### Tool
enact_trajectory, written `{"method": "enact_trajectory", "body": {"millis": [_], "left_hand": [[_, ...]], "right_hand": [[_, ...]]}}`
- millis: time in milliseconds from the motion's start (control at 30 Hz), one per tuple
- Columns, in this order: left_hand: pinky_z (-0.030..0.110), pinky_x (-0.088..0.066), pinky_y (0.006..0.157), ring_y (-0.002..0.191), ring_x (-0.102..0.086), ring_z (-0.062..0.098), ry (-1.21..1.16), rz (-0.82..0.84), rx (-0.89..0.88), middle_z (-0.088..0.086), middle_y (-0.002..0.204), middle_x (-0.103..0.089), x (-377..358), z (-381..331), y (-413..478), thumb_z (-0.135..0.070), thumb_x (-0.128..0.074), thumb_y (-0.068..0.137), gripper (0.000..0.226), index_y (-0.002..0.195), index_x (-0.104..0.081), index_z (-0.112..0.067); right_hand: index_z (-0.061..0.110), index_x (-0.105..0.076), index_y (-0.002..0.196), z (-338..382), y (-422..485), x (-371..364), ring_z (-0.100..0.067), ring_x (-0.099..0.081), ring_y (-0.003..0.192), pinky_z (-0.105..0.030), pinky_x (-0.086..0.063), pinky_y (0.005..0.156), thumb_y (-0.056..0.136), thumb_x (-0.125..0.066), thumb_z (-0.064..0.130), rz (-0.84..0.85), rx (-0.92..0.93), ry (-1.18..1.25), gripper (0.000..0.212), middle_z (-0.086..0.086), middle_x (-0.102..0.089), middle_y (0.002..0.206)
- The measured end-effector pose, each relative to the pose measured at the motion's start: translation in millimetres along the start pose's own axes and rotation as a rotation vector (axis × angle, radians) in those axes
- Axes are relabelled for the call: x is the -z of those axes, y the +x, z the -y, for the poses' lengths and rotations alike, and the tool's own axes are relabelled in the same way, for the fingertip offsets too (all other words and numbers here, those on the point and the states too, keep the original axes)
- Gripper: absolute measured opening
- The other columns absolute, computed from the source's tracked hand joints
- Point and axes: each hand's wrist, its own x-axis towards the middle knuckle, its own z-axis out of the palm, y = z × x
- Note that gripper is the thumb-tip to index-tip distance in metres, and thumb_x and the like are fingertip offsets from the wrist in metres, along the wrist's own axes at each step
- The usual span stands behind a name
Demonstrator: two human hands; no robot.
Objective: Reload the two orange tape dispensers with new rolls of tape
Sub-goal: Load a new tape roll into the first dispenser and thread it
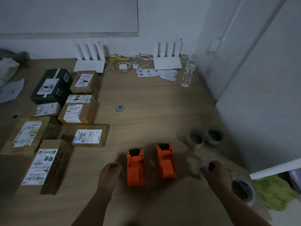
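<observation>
Dispensers, two: orange plastic bodies, each with a black roller at the far end, no roll loaded. Left dispenser (136, 168) and right dispenser (166, 161) are lying side by side, slightly apart, on the near middle of the wooden bench (146, 98).

Tape rolls, three sitting on the bench: two rolls (195, 139) (213, 136) are standing touching each other beyond the right dispenser; a third roll (244, 190) is lying at the near right edge, beside the right forearm.

Left hand (110, 172) is hovering just left of the left dispenser, fingers curled loosely, holding nothing.

Right hand (215, 172) is gripping a small blurred item (205, 163), pale with a dark spot; what it is cannot be told.

Parcels, about nine, are sitting on the left of the bench: one dark green box (52, 85), the rest brown cartons with white shipping labels. Label print and handwriting are too blurred to read.

Routers, two, white, four antennas each (89, 62) (167, 60), are standing at the far edge with a cable tangle (127, 62) between them.

Bottle (188, 73), one, clear.

Paper strips (156, 73), handwritten, unreadable.
</observation>
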Motion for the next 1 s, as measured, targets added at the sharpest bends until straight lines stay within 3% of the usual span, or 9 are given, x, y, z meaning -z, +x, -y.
{"method": "enact_trajectory", "body": {"millis": [67, 133, 267, 367, 500, 633, 767, 867, 1000], "left_hand": [[0.037, -0.043, 0.066, 0.067, -0.058, 0.021, 0.019, 0.07, 0.077, 0.007, 0.065, -0.067, -1, 13, 5, -0.045, -0.066, 0.068, 0.035, 0.07, -0.073, -0.011], [0.038, -0.044, 0.066, 0.066, -0.061, 0.023, 0.008, 0.117, 0.137, 0.01, 0.065, -0.068, -4, 20, 6, -0.052, -0.067, 0.065, 0.044, 0.07, -0.073, -0.009], [0.034, -0.05, 0.068, 0.076, -0.071, 0.028, 0.01, 0.193, 0.149, 0.008, 0.073, -0.075, -12, 7, -8, -0.041, -0.073, 0.076, 0.034, 0.078, -0.076, -0.007], [0.04, -0.056, 0.076, 0.082, -0.075, 0.028, 0.009, 0.231, 0.1, 0.006, 0.079, -0.079, -17, 5, -11, -0.045, -0.072, 0.069, 0.035, 0.082, -0.079, -0.014], [0.049, -0.057, 0.087, 0.089, -0.074, 0.029, -0.053, 0.261, 0.115, 0.01, 0.09, -0.08, -19, 2, -16, -0.033, -0.072, 0.083, 0.023, 0.089, -0.078, -0.011], [0.054, -0.057, 0.089, 0.09, -0.075, 0.031, -0.108, 0.26, 0.079, 0.012, 0.089, -0.08, -17, -2, -16, -0.034, -0.072, 0.08, 0.024, 0.087, -0.079, -0.012], [0.056, -0.055, 0.093, 0.094, -0.073, 0.038, -0.215, 0.256, 0.049, 0.018, 0.092, -0.078, -14, -16, -20, -0.023, -0.066, 0.087, 0.019, 0.086, -0.077, -0.008], [0.047, -0.057, 0.087, 0.089, -0.074, 0.034, -0.329, 0.249, 0.034, 0.018, 0.092, -0.079, -13, -28, -25, -0.016, -0.059, 0.094, 0.02, 0.088, -0.075, -0.007], [0.041, -0.057, 0.082, 0.083, -0.073, 0.026, -0.421, 0.263, -0.019, 0.014, 0.09, -0.079, -10, -42, -34, -0.011, -0.055, 0.095, 0.019, 0.095, -0.071, -0.001]], "right_hand": [[0.012, -0.061, 0.073, 9, -7, 4, -0.025, -0.056, 0.061, -0.035, -0.041, 0.055, 0.074, -0.074, 0.026, -0.005, 0.031, 0.066, 0.02, -0.009, -0.064, 0.067], [0.011, -0.061, 0.074, 19, -13, 7, -0.028, -0.06, 0.063, -0.041, -0.047, 0.059, 0.074, -0.075, 0.02, 0.003, 0.055, 0.171, 0.016, -0.009, -0.065, 0.067], [0.005, -0.064, 0.085, 50, -22, 7, -0.038, -0.066, 0.078, -0.048, -0.055, 0.067, 0.077, -0.069, 0.001, 0.118, 0.162, 0.464, 0.01, -0.018, -0.07, 0.079], [0.006, -0.065, 0.092, 75, -31, 4, -0.039, -0.066, 0.082, -0.049, -0.055, 0.068, 0.08, -0.066, 0.005, 0.203, 0.248, 0.61, 0.012, -0.021, -0.07, 0.086], [-0.003, -0.064, 0.091, 111, -48, -3, -0.036, -0.064, 0.074, -0.038, -0.05, 0.064, 0.08, -0.061, 0.004, 0.366, 0.343, 0.764, 0.014, -0.031, -0.065, 0.087], [0.0, -0.069, 0.09, 139, -68, -11, -0.018, -0.067, 0.075, -0.027, -0.053, 0.063, 0.086, -0.057, -0.001, 0.572, 0.361, 0.791, 0.013, -0.019, -0.071, 0.086], [0.012, -0.068, 0.1, 147, -82, -23, -0.031, -0.07, 0.088, -0.05, -0.06, 0.075, 0.083, -0.058, 0.013, 0.7, 0.247, 0.804, 0.019, -0.019, -0.068, 0.103], [0.023, -0.069, 0.101, 151, -87, -31, -0.02, -0.069, 0.088, -0.038, -0.057, 0.076, 0.084, -0.058, 0.015, 0.714, 0.255, 0.738, 0.022, -0.01, -0.071, 0.104], [0.027, -0.067, 0.102, 158, -91, -35, -0.017, -0.069, 0.091, -0.035, -0.058, 0.076, 0.087, -0.058, 0.013, 0.717, 0.276, 0.675, 0.023, 0.0, -0.071, 0.102]]}}
